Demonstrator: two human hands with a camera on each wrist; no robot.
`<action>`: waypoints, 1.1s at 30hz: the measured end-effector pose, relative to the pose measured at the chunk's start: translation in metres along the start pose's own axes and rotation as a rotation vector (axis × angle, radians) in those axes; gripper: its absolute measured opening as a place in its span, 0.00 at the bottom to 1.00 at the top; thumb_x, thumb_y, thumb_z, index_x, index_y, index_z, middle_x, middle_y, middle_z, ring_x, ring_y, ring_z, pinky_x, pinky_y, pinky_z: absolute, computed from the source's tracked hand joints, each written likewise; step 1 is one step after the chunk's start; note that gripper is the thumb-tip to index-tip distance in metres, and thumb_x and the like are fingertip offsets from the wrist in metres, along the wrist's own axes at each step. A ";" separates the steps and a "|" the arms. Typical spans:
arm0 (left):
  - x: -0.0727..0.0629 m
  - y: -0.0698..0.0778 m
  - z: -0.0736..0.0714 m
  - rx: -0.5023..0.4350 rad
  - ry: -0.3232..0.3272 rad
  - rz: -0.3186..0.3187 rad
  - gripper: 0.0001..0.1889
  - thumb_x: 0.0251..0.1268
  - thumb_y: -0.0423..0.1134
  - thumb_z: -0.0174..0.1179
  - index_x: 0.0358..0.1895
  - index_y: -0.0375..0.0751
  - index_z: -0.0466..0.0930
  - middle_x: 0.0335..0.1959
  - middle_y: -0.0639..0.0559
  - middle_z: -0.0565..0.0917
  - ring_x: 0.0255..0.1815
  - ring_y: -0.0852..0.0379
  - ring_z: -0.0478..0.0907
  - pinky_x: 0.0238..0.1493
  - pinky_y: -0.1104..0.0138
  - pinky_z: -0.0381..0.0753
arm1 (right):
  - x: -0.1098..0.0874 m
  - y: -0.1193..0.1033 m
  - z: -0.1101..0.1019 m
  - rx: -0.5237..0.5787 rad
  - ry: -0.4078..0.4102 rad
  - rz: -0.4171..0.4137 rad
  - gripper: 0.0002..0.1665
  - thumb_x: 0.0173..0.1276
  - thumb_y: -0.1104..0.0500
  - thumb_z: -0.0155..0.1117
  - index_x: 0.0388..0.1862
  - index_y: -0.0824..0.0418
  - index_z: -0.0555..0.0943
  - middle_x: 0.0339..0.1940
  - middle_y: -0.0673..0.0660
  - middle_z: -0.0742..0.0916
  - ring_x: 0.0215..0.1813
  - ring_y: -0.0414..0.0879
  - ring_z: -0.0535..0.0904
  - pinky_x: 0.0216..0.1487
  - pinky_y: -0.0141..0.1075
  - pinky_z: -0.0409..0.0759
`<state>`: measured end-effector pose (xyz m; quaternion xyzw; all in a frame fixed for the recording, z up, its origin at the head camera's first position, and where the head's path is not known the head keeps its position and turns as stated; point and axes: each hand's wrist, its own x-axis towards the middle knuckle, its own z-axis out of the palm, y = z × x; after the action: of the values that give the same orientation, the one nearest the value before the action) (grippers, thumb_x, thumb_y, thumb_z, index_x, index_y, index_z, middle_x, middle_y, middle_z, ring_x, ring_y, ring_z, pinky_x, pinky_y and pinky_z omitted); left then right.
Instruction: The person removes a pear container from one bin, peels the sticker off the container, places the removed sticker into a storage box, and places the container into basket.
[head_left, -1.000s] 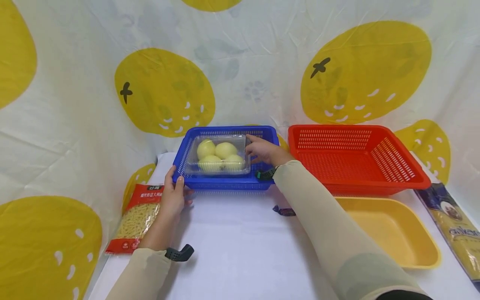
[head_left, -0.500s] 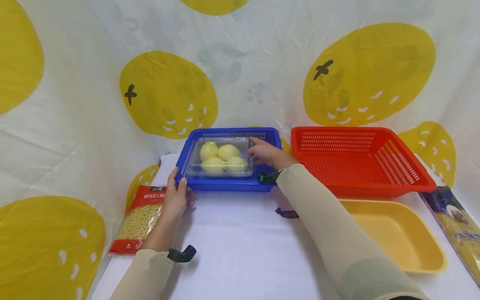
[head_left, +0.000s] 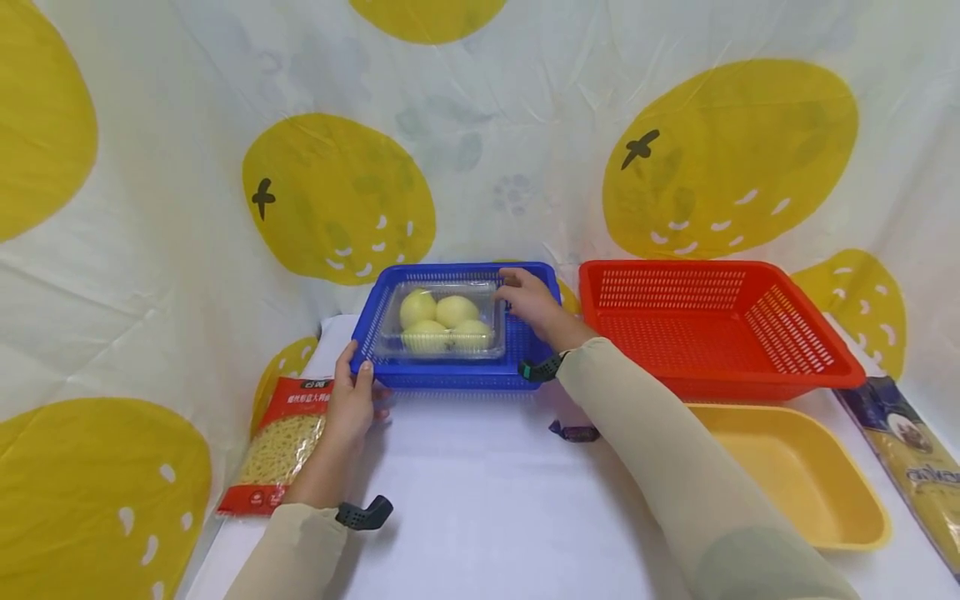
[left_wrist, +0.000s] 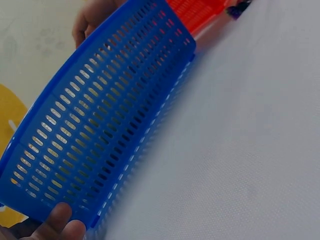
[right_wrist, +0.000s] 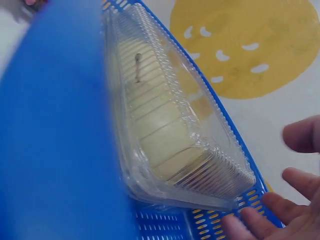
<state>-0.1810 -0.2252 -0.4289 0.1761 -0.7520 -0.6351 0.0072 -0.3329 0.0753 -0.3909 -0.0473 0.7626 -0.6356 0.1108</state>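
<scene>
A blue plastic basket (head_left: pixel 442 380) holds a clear plastic clamshell box (head_left: pixel 497 327) with several pale yellow-green fruits (head_left: pixel 456 312) inside, which look like pears. My left hand (head_left: pixel 349 412) grips the basket's front left corner. In the left wrist view its fingertips (left_wrist: pixel 61 214) press against the basket's slotted outer side. Over the basket's right part, my right hand (head_left: pixel 531 305) is beside the box's right end. Its fingers are spread in the right wrist view, apart from the box, with nothing in them. A blurred blue basket wall covers the left of that view.
A red basket (head_left: pixel 720 385) stands to the right, with a yellow tray (head_left: pixel 795 467) in front of it. A red pasta bag (head_left: pixel 281 450) lies at left, a gold and navy packet (head_left: pixel 911 458) at far right. A small dark wrapped item (head_left: pixel 573 432) lies near my right forearm.
My right hand has come off the box's right edge and its fingers have loosened. The box stays inside the blue basket. My left hand remains at the corner. The head view has shifted slightly.
</scene>
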 end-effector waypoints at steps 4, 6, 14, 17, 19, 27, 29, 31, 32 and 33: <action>-0.001 0.001 0.000 -0.029 -0.007 -0.010 0.31 0.90 0.52 0.41 0.87 0.77 0.43 0.74 0.42 0.70 0.60 0.38 0.79 0.46 0.57 0.87 | -0.005 -0.001 -0.001 0.067 0.015 -0.005 0.36 0.81 0.55 0.62 0.83 0.60 0.67 0.81 0.62 0.72 0.79 0.59 0.70 0.76 0.55 0.72; -0.001 0.001 -0.001 -0.040 -0.011 -0.018 0.31 0.90 0.51 0.41 0.87 0.77 0.43 0.75 0.41 0.69 0.60 0.38 0.79 0.47 0.56 0.88 | -0.007 0.000 -0.001 0.082 0.010 -0.003 0.36 0.81 0.55 0.62 0.83 0.60 0.67 0.81 0.62 0.72 0.79 0.58 0.70 0.76 0.56 0.72; 0.001 0.003 -0.003 -0.059 -0.011 -0.078 0.32 0.90 0.52 0.43 0.87 0.78 0.43 0.76 0.43 0.70 0.63 0.41 0.78 0.51 0.56 0.88 | -0.016 0.000 -0.002 0.094 0.028 -0.051 0.35 0.80 0.53 0.65 0.81 0.62 0.70 0.80 0.61 0.74 0.78 0.57 0.71 0.76 0.56 0.72; 0.002 0.005 -0.003 -0.064 -0.009 -0.084 0.32 0.90 0.52 0.43 0.87 0.77 0.44 0.75 0.42 0.70 0.63 0.41 0.77 0.49 0.59 0.88 | -0.020 -0.002 -0.004 0.088 0.038 -0.078 0.35 0.80 0.54 0.65 0.81 0.62 0.70 0.81 0.62 0.73 0.78 0.58 0.71 0.76 0.56 0.72; 0.002 0.006 -0.002 -0.066 -0.007 -0.079 0.32 0.90 0.52 0.43 0.87 0.77 0.44 0.76 0.42 0.69 0.64 0.41 0.77 0.48 0.60 0.88 | -0.026 -0.005 -0.005 0.067 0.042 -0.092 0.35 0.80 0.54 0.64 0.81 0.63 0.70 0.81 0.63 0.73 0.78 0.58 0.71 0.76 0.56 0.72; 0.000 0.011 -0.001 -0.039 0.032 -0.039 0.32 0.90 0.50 0.44 0.88 0.71 0.46 0.80 0.46 0.65 0.67 0.44 0.72 0.55 0.55 0.85 | -0.049 -0.015 -0.015 -0.120 0.033 -0.050 0.35 0.81 0.49 0.64 0.82 0.54 0.70 0.82 0.57 0.73 0.80 0.58 0.68 0.79 0.59 0.66; 0.000 0.011 0.000 -0.033 0.034 -0.030 0.32 0.90 0.49 0.45 0.88 0.70 0.46 0.80 0.45 0.65 0.67 0.44 0.72 0.58 0.55 0.84 | -0.055 -0.016 -0.017 -0.158 0.026 -0.022 0.36 0.80 0.47 0.65 0.83 0.50 0.70 0.82 0.57 0.73 0.81 0.59 0.68 0.79 0.64 0.65; -0.001 0.012 0.000 -0.028 0.032 -0.028 0.32 0.90 0.49 0.44 0.88 0.69 0.45 0.80 0.45 0.64 0.68 0.44 0.72 0.62 0.54 0.82 | -0.061 -0.015 -0.019 -0.201 0.016 -0.013 0.36 0.80 0.46 0.65 0.83 0.47 0.69 0.82 0.58 0.72 0.81 0.60 0.67 0.77 0.67 0.65; -0.002 0.012 0.000 -0.028 0.030 -0.026 0.32 0.90 0.49 0.44 0.88 0.69 0.45 0.80 0.44 0.65 0.69 0.44 0.72 0.64 0.54 0.81 | -0.064 -0.015 -0.020 -0.224 0.013 -0.015 0.36 0.80 0.46 0.65 0.83 0.46 0.69 0.82 0.58 0.72 0.81 0.60 0.67 0.76 0.68 0.66; -0.003 0.012 0.000 -0.024 0.028 -0.019 0.32 0.90 0.48 0.44 0.89 0.68 0.45 0.80 0.44 0.64 0.70 0.44 0.71 0.66 0.53 0.80 | -0.067 -0.015 -0.020 -0.246 0.009 -0.019 0.37 0.80 0.46 0.65 0.83 0.46 0.69 0.82 0.59 0.72 0.81 0.60 0.67 0.76 0.68 0.66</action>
<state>-0.1816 -0.2228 -0.4166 0.1919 -0.7426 -0.6416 0.0137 -0.2732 0.1065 -0.3659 -0.0648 0.8349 -0.5384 0.0947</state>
